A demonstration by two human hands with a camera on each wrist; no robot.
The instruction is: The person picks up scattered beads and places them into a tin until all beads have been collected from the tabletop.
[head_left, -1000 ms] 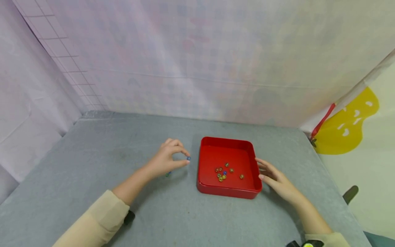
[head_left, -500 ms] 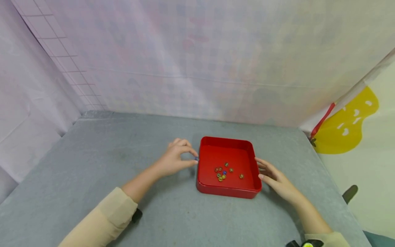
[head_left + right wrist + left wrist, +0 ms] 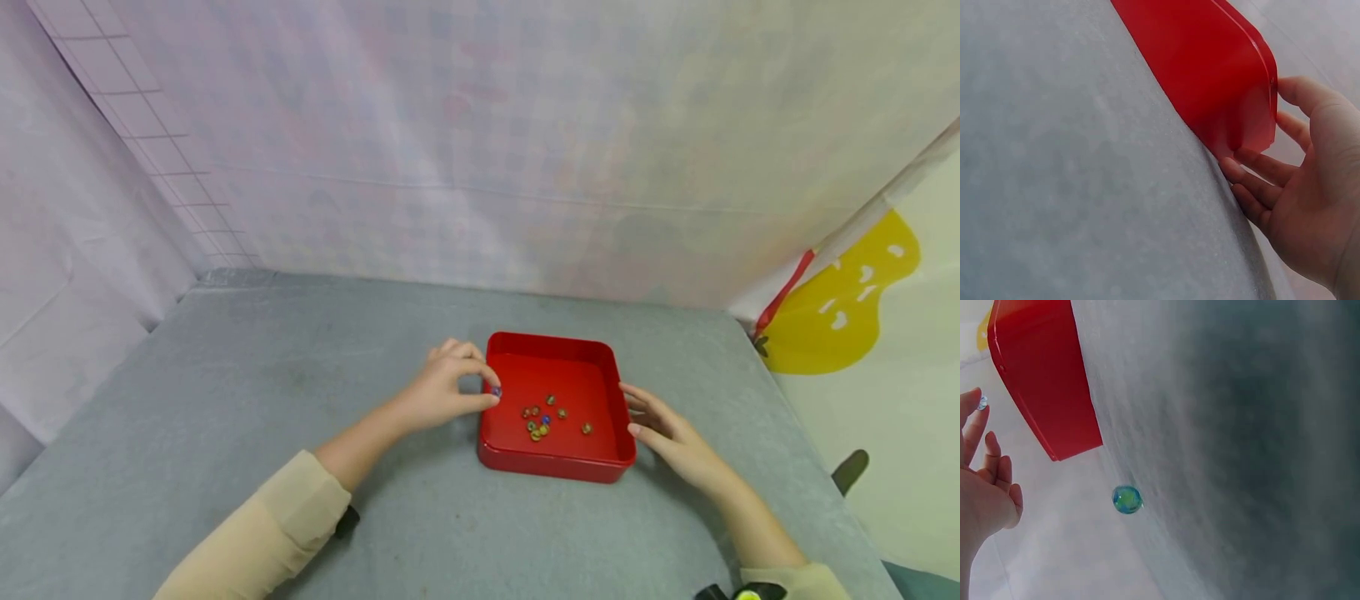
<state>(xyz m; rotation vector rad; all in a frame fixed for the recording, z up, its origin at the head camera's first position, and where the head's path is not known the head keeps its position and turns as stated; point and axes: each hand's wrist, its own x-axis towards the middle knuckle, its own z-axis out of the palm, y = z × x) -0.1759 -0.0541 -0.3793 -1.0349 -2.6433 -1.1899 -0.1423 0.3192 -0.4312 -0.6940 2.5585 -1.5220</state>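
Note:
Between thumb and forefinger my left hand (image 3: 444,387) pinches a small bluish glass marble (image 3: 497,392), just over the left rim of a square red box (image 3: 555,465). In the left wrist view the pinched marble (image 3: 983,402) looks clear and pale. My right hand (image 3: 681,442) rests its fingertips against the box's right side; the right wrist view shows the thumb at the rim and relaxed fingers along the red wall (image 3: 1210,69). Inside the box lie several brownish-yellow marbles (image 3: 587,429) and a blue marble (image 3: 546,420).
A green-blue marble (image 3: 1127,499) lies on the grey tabletop in the left wrist view; the left arm hides it in the head view. A pale curtain (image 3: 480,167) hangs behind the table. A yellow cut-out shape (image 3: 843,308) is at the right.
My left hand has moved right with the pinched marble, from beside the box to over its left rim. The right hand and the box have stayed in place.

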